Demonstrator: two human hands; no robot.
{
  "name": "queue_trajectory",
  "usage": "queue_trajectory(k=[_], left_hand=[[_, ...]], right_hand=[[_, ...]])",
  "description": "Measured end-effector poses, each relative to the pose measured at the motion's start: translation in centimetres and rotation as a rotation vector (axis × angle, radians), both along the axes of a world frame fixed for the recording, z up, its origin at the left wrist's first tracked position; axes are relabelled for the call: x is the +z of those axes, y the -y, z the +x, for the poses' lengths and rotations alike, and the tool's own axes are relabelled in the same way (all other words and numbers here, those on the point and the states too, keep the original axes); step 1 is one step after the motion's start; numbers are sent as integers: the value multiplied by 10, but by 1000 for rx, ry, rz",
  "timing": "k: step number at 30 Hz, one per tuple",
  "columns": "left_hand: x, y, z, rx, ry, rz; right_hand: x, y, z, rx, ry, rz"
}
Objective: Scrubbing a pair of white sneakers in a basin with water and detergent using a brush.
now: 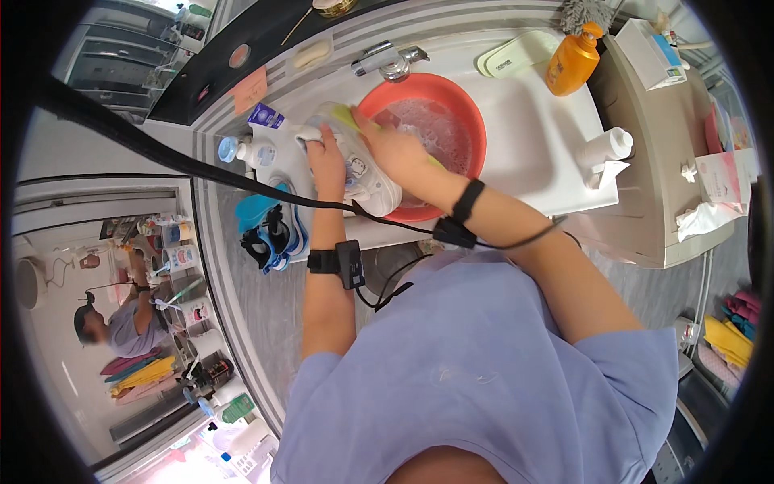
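A white shoe (372, 179) with small printed figures is held at the left rim of a red basin (480, 137), its rounded end toward me. My left hand (326, 165) is closed on the shoe's left side. Bent over its far part, my right hand (393, 152) grips a yellow-green brush (345, 118); a bit of the same colour shows by the wrist. The palm covers most of the brush, and its bristles are hidden. Foamy water (431, 129) fills the basin, which sits in a white sink (524, 137) below a chrome faucet (391, 60).
Blue-and-black shoes (278, 234) stand at the left, near a pump bottle (246, 151) and a purple tube (266, 116). An orange pump bottle (574, 60), a pale green tray (516, 54) and a white bottle (606, 147) line the right side. A black cable (242, 182) crosses above my left forearm.
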State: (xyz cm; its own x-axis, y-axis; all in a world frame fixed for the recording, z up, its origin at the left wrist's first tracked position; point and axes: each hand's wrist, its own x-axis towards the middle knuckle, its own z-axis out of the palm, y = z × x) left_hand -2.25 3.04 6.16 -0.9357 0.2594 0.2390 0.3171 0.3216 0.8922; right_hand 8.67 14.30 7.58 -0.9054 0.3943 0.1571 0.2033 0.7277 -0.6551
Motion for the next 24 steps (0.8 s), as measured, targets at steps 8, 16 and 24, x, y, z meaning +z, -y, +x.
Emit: queue_trajectory(k=[8, 16, 24], left_hand=[[-11, 9, -3, 55, 86, 36], [11, 6, -10, 254, 333, 473], [34, -24, 16, 170, 337, 328]], right_hand=[[5, 6, -35, 61, -135, 53], [-4, 10, 69, 148, 192, 38], [15, -5, 7, 56, -13, 237]])
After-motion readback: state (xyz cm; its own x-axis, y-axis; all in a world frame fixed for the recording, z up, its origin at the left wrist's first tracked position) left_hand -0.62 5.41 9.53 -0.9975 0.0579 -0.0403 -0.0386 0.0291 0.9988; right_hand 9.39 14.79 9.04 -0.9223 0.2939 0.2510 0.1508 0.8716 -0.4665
